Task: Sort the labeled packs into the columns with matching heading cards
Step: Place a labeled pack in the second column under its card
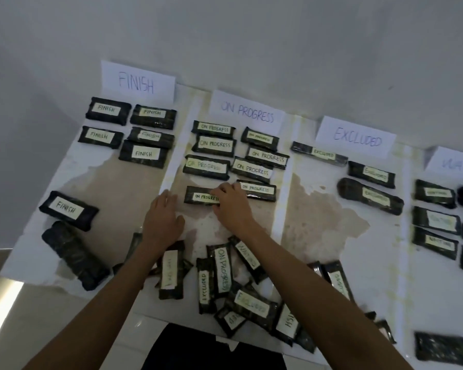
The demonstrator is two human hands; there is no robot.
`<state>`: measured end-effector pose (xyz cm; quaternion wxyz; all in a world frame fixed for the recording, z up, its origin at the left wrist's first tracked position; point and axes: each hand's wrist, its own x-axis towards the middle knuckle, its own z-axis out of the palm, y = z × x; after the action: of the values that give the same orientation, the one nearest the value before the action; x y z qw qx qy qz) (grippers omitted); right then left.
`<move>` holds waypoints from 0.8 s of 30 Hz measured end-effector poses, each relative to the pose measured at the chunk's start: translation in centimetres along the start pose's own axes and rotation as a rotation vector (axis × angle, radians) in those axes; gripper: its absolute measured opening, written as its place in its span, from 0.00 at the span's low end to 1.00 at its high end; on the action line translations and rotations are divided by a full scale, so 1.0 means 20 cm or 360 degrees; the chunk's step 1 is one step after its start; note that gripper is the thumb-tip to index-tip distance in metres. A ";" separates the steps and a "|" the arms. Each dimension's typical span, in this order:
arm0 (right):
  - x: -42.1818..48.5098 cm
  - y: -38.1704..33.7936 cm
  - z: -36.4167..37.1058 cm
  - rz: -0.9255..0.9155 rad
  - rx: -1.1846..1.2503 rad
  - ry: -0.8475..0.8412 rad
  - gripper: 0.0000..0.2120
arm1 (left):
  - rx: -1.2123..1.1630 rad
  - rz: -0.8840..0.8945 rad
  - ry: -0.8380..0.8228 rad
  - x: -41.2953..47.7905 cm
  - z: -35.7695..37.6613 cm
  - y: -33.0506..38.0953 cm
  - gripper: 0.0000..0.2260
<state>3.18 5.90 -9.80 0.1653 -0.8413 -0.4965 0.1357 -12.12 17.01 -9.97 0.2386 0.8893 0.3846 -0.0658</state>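
Observation:
Dark packs with white labels lie in columns under heading cards FINISH, ON PROGRESS, EXCLUDED and a partly cut-off fourth card. My right hand rests with curled fingers on the right end of an ON PROGRESS pack at the bottom of the ON PROGRESS column. My left hand lies flat and open on the sheet just left of that pack, holding nothing. A pile of unsorted packs sits near the front edge between my forearms.
A FINISH pack and an unlabelled dark pack lie at the front left. Another dark pack lies at the front right. The white sheet has bare stained areas below the FINISH and EXCLUDED columns.

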 end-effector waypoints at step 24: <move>-0.21 -0.22 0.00 0.0008 0.0175 -0.0282 0.18 | -0.0129 -0.0186 0.0041 -0.41 -0.05 -0.02 0.17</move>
<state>-2.23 4.09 -7.68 0.1663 -0.8170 -0.4988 0.2369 -18.16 12.42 -6.72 0.2651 0.8557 0.4412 -0.0527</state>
